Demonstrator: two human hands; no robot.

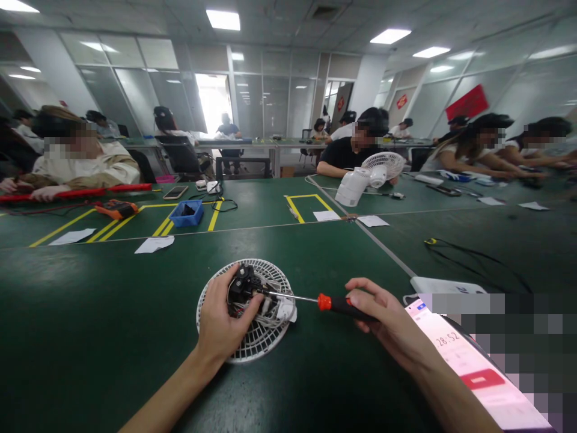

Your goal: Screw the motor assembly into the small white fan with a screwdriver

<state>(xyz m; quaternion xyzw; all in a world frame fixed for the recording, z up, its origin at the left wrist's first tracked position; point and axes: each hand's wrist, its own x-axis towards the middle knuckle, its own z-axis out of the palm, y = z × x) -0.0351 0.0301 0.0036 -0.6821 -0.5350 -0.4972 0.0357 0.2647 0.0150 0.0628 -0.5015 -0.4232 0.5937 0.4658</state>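
Observation:
A round white fan grille [259, 349] lies on the green table with a black fan motor [243, 282] and a bundle of pale wires [270, 316] on top of it. My left hand [225, 313] is closed around the motor, thumb and fingers on opposite sides. In my right hand [378, 313] is a screwdriver [336, 302] with a red and black handle. Its metal shaft points left, and the tip reaches the motor near my left thumb. Exactly what the tip touches is too small to make out. A white plug-like piece [286, 310] hangs at the grille's right edge.
A lit phone [451, 343] and a white flat object [446, 284] are at the right, near a black cord [478, 255]. Beyond lie a blue bin [186, 218], paper slips [154, 243] and a white fan [354, 186]. Several people sit around the tables.

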